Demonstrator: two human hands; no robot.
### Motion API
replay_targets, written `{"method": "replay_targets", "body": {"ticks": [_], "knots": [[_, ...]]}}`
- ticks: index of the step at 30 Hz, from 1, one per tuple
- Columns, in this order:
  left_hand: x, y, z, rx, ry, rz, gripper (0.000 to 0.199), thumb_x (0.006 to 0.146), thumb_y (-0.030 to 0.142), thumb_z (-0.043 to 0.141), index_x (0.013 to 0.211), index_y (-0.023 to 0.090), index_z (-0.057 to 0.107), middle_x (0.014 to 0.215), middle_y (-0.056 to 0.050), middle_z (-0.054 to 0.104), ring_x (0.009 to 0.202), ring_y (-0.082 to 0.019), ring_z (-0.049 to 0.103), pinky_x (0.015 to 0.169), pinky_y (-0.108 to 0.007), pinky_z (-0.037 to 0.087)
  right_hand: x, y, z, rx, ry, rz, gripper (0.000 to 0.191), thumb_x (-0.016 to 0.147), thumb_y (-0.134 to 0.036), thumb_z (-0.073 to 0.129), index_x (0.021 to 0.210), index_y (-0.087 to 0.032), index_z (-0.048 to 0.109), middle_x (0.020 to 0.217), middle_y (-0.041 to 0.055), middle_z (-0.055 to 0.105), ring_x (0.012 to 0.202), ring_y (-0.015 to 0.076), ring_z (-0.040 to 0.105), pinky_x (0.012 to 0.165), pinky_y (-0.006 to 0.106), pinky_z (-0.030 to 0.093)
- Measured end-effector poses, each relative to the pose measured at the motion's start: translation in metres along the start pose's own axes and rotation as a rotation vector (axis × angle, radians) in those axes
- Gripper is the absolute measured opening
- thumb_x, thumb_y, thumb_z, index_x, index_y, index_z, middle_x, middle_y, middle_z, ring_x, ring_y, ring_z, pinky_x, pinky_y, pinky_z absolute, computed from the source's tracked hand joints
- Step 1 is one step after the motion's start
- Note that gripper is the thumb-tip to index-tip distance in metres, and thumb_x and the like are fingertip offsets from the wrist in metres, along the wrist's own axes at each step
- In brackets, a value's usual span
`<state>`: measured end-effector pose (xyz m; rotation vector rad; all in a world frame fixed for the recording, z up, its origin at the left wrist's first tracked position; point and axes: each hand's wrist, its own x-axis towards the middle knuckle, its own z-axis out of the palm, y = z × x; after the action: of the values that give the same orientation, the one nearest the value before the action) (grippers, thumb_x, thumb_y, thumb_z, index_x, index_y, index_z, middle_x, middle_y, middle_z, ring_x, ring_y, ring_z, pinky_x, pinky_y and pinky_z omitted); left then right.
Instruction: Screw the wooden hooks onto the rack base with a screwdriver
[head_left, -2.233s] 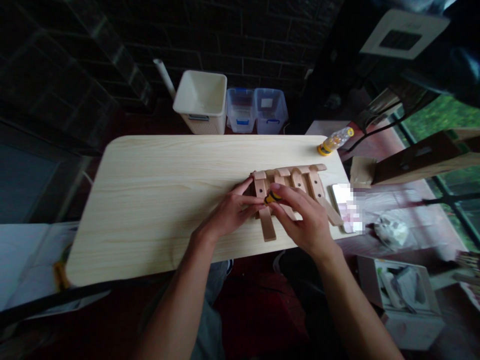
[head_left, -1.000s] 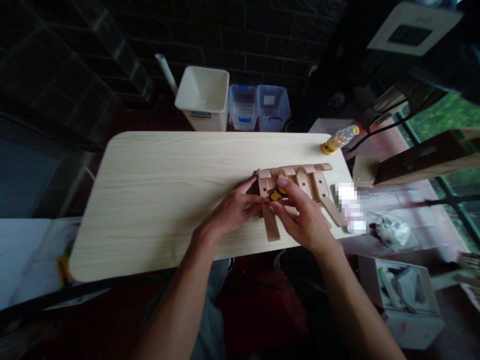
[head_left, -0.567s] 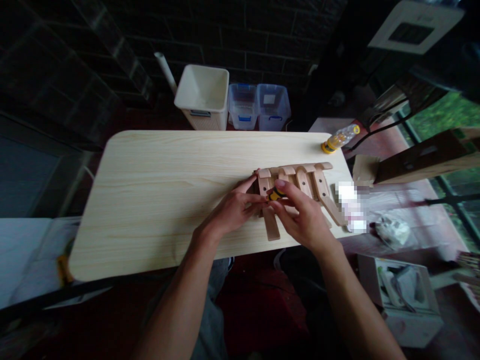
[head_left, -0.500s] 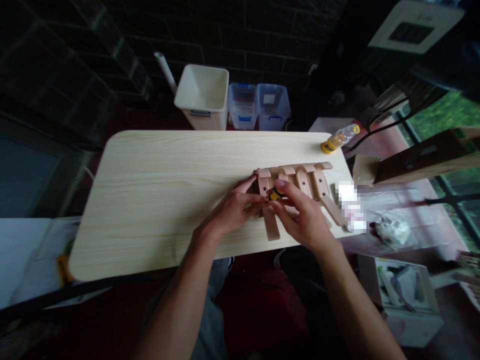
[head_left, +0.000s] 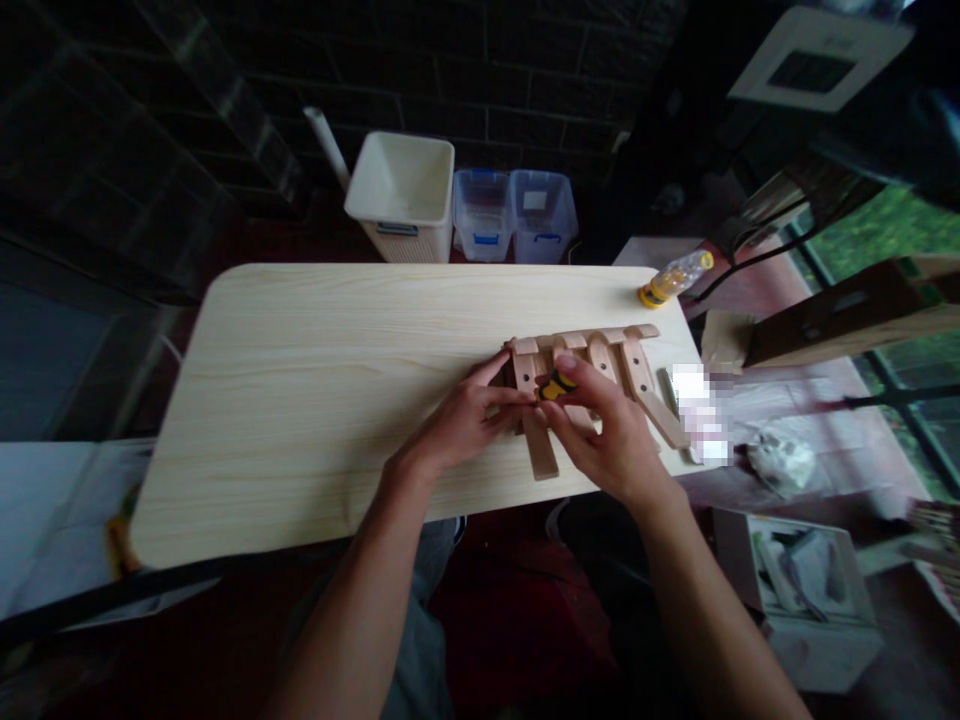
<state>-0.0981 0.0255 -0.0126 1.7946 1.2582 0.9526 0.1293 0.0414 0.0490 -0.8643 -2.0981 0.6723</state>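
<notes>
A slatted wooden assembly (head_left: 636, 372) with dark holes lies on the right part of the light wooden table (head_left: 322, 350). My right hand (head_left: 604, 425) pinches a yellow and black screwdriver (head_left: 555, 387), whose tip points left at the assembly's near left part. My left hand (head_left: 472, 415) grips the left end of the assembly, thumb and fingers around its edge, fingertips close to the screwdriver's tip. A loose-looking slat (head_left: 541, 448) sticks out toward me below the hands. The screw, if any, is too small to see.
A clear bottle-shaped container with yellow ends (head_left: 675, 280) stands at the table's far right corner. Beyond the far edge are a cream bin (head_left: 401, 180) and two clear boxes (head_left: 484, 215). A white open box (head_left: 814, 600) sits at the lower right, and a long carton (head_left: 847, 315) lies right.
The view has shifted slightly. The screwdriver's handle has turned a little in my right hand, and more of its yellow shows. My left hand stays at the assembly's left end.
</notes>
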Motion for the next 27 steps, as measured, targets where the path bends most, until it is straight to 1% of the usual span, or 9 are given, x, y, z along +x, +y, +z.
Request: {"method": "replay_targets", "body": {"ticks": [5, 9, 12, 14, 16, 18, 20, 23, 27], "knots": [[0.002, 0.001, 0.001, -0.026, 0.011, 0.000, 0.023, 0.104, 0.045, 0.069, 0.107, 0.030, 0.087, 0.175, 0.000, 0.046, 0.158, -0.031, 0.050, 0.134, -0.050, 0.043, 0.003, -0.007, -0.004, -0.042, 0.001, -0.049, 0.060, 0.104, -0.019, 0.064, 0.159, -0.038, 0.049, 0.133, 0.0037, 0.077, 0.095, 0.0193, 0.081, 0.080, 0.036, 0.073], [0.002, 0.003, 0.000, -0.039, 0.000, -0.010, 0.025, 0.104, 0.046, 0.068, 0.107, 0.030, 0.086, 0.176, -0.001, 0.043, 0.160, -0.030, 0.047, 0.133, -0.051, 0.044, 0.004, -0.009, -0.008, -0.105, 0.013, -0.079, 0.057, 0.104, -0.020, 0.067, 0.156, -0.036, 0.052, 0.127, 0.0044, 0.078, 0.094, 0.0194, 0.080, 0.079, 0.035, 0.072], [0.002, 0.005, -0.001, -0.045, -0.016, -0.014, 0.026, 0.103, 0.048, 0.069, 0.108, 0.030, 0.086, 0.177, 0.000, 0.041, 0.161, -0.031, 0.045, 0.134, -0.051, 0.042, 0.006, -0.009, -0.009, -0.162, 0.027, -0.096, 0.055, 0.102, -0.024, 0.072, 0.153, -0.034, 0.054, 0.121, 0.0045, 0.079, 0.092, 0.0203, 0.079, 0.076, 0.036, 0.072], [0.002, 0.007, -0.002, -0.054, -0.025, -0.024, 0.026, 0.103, 0.048, 0.069, 0.109, 0.030, 0.086, 0.177, 0.000, 0.042, 0.162, -0.031, 0.045, 0.135, -0.051, 0.040, 0.008, -0.011, -0.010, -0.184, 0.021, -0.110, 0.056, 0.102, -0.024, 0.073, 0.154, -0.034, 0.054, 0.122, 0.0048, 0.079, 0.093, 0.0205, 0.079, 0.075, 0.035, 0.071], [0.003, 0.009, -0.003, -0.058, -0.031, -0.041, 0.027, 0.103, 0.048, 0.068, 0.107, 0.030, 0.087, 0.176, 0.000, 0.044, 0.161, -0.032, 0.045, 0.136, -0.051, 0.039, 0.009, -0.014, -0.010, -0.175, 0.019, -0.134, 0.060, 0.102, -0.021, 0.071, 0.156, -0.033, 0.051, 0.129, 0.0057, 0.078, 0.100, 0.0209, 0.080, 0.078, 0.035, 0.072], [0.004, 0.011, -0.004, -0.054, -0.038, -0.053, 0.028, 0.104, 0.049, 0.067, 0.105, 0.030, 0.087, 0.175, 0.001, 0.045, 0.162, -0.032, 0.044, 0.136, -0.051, 0.039, 0.010, -0.017, -0.010, -0.151, 0.028, -0.151, 0.062, 0.102, -0.017, 0.068, 0.159, -0.033, 0.048, 0.138, 0.0065, 0.076, 0.111, 0.0216, 0.079, 0.086, 0.037, 0.073], [0.005, 0.013, -0.004, -0.049, -0.043, -0.056, 0.029, 0.104, 0.050, 0.066, 0.105, 0.030, 0.087, 0.175, 0.000, 0.045, 0.164, -0.032, 0.041, 0.135, -0.051, 0.040, 0.010, -0.018, -0.010, -0.138, 0.050, -0.151, 0.064, 0.103, -0.013, 0.065, 0.160, -0.034, 0.046, 0.144, 0.0061, 0.074, 0.118, 0.0215, 0.078, 0.093, 0.037, 0.072], [0.004, 0.013, -0.003, -0.052, -0.038, -0.057, 0.030, 0.103, 0.053, 0.067, 0.108, 0.029, 0.086, 0.175, -0.001, 0.045, 0.166, -0.031, 0.038, 0.135, -0.051, 0.040, 0.009, -0.019, -0.010, -0.149, 0.081, -0.142, 0.065, 0.103, -0.012, 0.064, 0.161, -0.035, 0.045, 0.142, 0.0046, 0.075, 0.113, 0.0197, 0.081, 0.093, 0.035, 0.073], [0.003, 0.011, -0.002, -0.063, -0.028, -0.063, 0.030, 0.102, 0.054, 0.068, 0.105, 0.030, 0.086, 0.176, 0.000, 0.044, 0.165, -0.031, 0.039, 0.136, -0.050, 0.039, 0.010, -0.017, -0.010, -0.183, 0.101, -0.176, 0.060, 0.102, -0.014, 0.068, 0.156, -0.037, 0.050, 0.129, 0.0035, 0.079, 0.106, 0.0193, 0.082, 0.086, 0.035, 0.074]]}}
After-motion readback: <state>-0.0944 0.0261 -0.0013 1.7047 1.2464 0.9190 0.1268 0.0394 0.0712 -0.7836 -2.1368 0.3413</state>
